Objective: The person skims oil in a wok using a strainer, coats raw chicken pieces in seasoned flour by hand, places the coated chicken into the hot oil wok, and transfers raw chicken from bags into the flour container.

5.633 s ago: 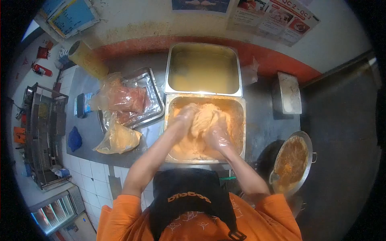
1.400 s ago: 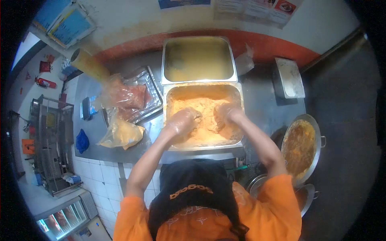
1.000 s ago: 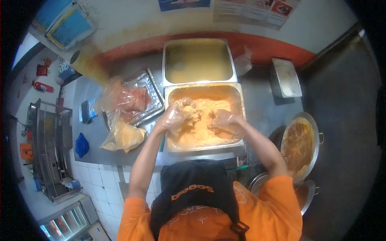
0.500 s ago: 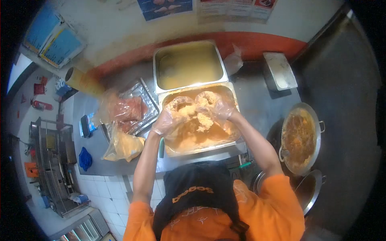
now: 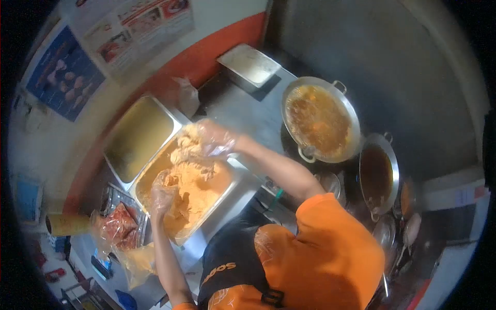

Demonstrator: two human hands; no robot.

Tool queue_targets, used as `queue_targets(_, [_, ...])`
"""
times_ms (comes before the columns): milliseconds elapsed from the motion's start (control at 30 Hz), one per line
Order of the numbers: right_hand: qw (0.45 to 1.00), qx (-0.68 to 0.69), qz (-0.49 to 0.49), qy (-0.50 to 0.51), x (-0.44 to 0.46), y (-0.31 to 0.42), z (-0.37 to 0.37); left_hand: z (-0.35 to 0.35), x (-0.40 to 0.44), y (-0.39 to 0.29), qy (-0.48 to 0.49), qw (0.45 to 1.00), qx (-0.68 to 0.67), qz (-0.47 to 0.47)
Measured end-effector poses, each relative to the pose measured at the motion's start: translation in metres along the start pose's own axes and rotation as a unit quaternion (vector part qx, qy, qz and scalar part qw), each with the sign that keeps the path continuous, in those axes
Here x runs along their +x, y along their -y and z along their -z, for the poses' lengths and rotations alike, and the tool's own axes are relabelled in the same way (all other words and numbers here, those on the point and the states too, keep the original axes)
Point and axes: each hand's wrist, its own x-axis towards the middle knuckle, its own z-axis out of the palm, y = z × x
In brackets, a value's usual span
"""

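My right hand [image 5: 216, 138], in a clear plastic glove, grips a flour-coated chicken piece [image 5: 186, 146] over the far side of a metal pan [image 5: 227, 190]. Orange-tinted breading flour [image 5: 202, 195] fills much of this pan. My left hand [image 5: 164, 198], gloved too, is low at the pan's left side with its fingers curled by the flour. What it holds, if anything, is not clear. Beside the flour pan stands a second metal pan [image 5: 140, 135] of cloudy yellowish liquid.
A wok of bubbling oil [image 5: 320, 121] stands to the right, a second oil pan [image 5: 377, 173] beyond it. An upturned-looking metal container [image 5: 250, 66] sits at the back. On the left are bagged raw meat [image 5: 119, 225] and a bag of yellowish powder [image 5: 139, 263].
My view has swung to the right, toward the woks. My hands have moved apart; the right one has lifted a coated chicken piece toward the pan's far edge.
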Motion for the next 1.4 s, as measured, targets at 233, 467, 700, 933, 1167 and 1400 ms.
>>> queue_targets(233, [0.963,-0.091,-0.199,-0.159,-0.118,0.039,0.135,-0.078,0.027,-0.013,0.046,0.948,0.304,-0.087])
queue_targets(467, [0.866,-0.323,-0.268,-0.273,-0.27,-0.03,0.182,-0.065,0.037,-0.016,0.175,0.888,0.419,0.069])
queue_targets(700, [0.791,-0.19,-0.541,-0.213,-0.391,-0.122,0.186,-0.039,0.023,-0.021,0.245,0.86,0.435,0.109])
queue_targets(933, [0.737,-0.353,-0.555,-0.157,-0.433,-0.163,0.21,-0.005,-0.008,-0.052,0.162,0.934,0.318,0.02])
queue_targets(1167, [0.829,-0.254,-0.395,-0.303,-0.184,-0.05,0.192,0.024,-0.024,-0.054,0.077,0.956,0.282,-0.037])
queue_targets(1400, [0.97,-0.114,-0.167,0.133,0.001,0.02,-0.004,0.04,-0.036,-0.097,-0.012,0.98,0.184,-0.073])
